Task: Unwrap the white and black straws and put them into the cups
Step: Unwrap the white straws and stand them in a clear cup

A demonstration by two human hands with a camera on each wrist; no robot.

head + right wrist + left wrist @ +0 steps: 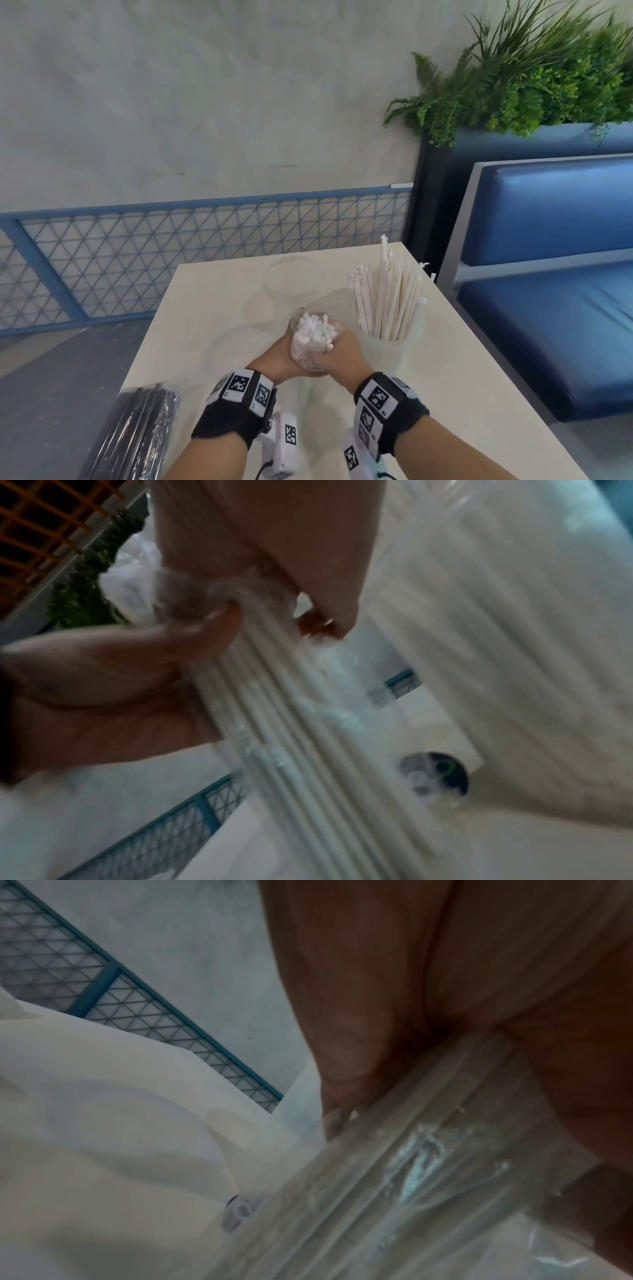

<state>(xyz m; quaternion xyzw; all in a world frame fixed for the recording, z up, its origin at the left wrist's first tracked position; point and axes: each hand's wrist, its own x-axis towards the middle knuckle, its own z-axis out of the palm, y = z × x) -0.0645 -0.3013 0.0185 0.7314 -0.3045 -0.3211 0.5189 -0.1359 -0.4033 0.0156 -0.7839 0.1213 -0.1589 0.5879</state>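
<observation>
Both hands hold an upright bundle of white straws (pixel 313 332) in clear plastic wrap above the middle of the table. My left hand (pixel 274 356) grips it from the left and my right hand (pixel 346 353) from the right, fingers curled round the wrap. In the right wrist view the fingers (pixel 274 547) pinch crumpled wrap at the top of the bundle (pixel 308 737). The left wrist view shows wrapped straws (pixel 394 1177) against the palm. To the right stands a clear cup (pixel 390 349) full of white straws (pixel 387 298). A wrapped pack of black straws (pixel 137 435) lies at the table's near left corner.
An empty clear cup (pixel 293 279) stands at the far side of the white table (pixel 205 301). A blue bench (pixel 548 308) runs along the right edge, with a planter behind it. A blue mesh railing (pixel 171 246) lines the wall beyond the table.
</observation>
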